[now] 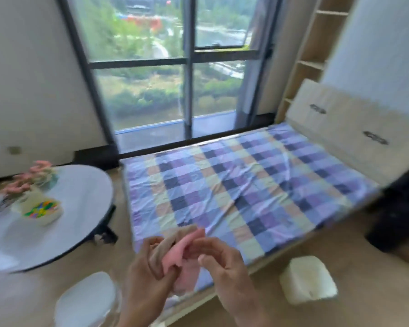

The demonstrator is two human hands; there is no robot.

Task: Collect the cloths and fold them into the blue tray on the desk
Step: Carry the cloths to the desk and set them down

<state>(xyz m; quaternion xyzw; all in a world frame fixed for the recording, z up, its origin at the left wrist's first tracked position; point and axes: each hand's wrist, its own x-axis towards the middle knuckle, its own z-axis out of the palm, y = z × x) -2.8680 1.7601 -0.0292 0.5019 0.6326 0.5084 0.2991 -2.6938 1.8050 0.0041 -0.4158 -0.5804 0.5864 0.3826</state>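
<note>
From the head camera, both hands meet low in the middle of the view. The left hand [149, 267] is clamped on two small cloths bunched together, a pink cloth [177, 253] and a beige cloth [168, 239]; its thumb and fingers pinch the bundle from the left. The right hand [224, 260] touches the pink cloth from the right with curled fingers, but blur hides whether it truly grips it. The cloths hang over the near corner of the bed [246, 185], which carries one checked sheet in purple, navy, peach and pale green and lies bare on top.

To the left stands one round white table [80, 208], with pink flowers [31, 178] and one pale container with multicoloured contents [43, 210] on it. One white stool [87, 300] stands just below the table, near the left forearm. One cream box-like thing [307, 282] sits on the floor to the right of the hands, just beside the bed's near edge. A dark piece of furniture [399, 208] stands against the bed's right end, and one pale headboard [345, 128] lies beyond it. A tall window [189, 67] fills the far wall; open shelves [316, 43] rise to its right.

A strip of bare floor [121, 185] runs between table and bed. The blue tray and desk lie outside the view.
</note>
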